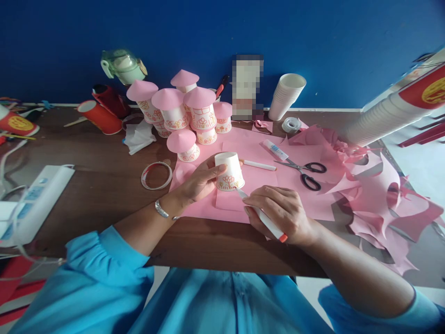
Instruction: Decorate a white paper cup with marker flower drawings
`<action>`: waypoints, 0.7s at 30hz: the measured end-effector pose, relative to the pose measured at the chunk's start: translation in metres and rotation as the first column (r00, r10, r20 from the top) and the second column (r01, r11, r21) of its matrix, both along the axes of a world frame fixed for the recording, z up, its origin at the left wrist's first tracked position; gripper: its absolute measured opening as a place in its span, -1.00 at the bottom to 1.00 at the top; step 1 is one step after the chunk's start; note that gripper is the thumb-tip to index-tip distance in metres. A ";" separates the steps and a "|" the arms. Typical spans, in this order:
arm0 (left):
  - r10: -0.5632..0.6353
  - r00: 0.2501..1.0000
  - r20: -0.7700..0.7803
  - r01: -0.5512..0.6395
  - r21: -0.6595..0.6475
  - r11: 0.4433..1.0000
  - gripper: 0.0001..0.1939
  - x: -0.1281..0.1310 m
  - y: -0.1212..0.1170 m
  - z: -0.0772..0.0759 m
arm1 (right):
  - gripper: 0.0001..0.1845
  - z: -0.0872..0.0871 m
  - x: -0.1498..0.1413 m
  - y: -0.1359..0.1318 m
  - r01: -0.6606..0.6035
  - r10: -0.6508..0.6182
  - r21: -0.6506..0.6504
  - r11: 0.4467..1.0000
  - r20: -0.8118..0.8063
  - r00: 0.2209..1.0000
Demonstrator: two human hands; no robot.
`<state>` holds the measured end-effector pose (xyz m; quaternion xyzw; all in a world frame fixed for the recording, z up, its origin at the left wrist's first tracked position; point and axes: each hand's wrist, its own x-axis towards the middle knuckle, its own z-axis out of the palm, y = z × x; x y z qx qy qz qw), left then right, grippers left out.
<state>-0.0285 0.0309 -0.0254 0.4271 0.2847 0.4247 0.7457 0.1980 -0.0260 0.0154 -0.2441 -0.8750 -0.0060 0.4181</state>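
My left hand (pixel 205 180) is closed around a white paper cup (pixel 227 166) that is turned upside down. Orange and red flowers and grass strokes run along the cup's lower band. In my right hand (pixel 278 211) is a white marker (pixel 267 225) with an orange end, its tip at the cup's lower right rim. Beneath both hands spreads pink paper (pixel 306 204). A second white marker (pixel 259 165) lies just behind the cup. To its right are black-handled scissors (pixel 309 174) and a glue stick (pixel 276 150).
Paper-cup towers with pink cone roofs (pixel 200 97) stand at the back. Pink paper scraps (pixel 375 195) heap on the right, near stacked cups (pixel 375 118). A tape roll (pixel 156 187) and power strip (pixel 38 199) lie left. More white cups (pixel 285 97) and a phone (pixel 247 88) lean against the blue wall.
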 end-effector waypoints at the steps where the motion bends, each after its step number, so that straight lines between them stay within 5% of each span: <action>1: 0.008 1.000 0.002 -0.008 -0.004 1.000 -0.49 0.000 0.000 -0.001 | -0.76 0.000 0.000 0.000 -0.003 0.003 -0.004 1.000 0.005 1.000; 21: 0.117 0.989 0.086 -0.109 -0.096 0.989 -0.60 0.003 0.000 0.004 | -0.73 -0.002 0.003 -0.002 -0.046 0.047 0.017 0.999 -0.056 0.997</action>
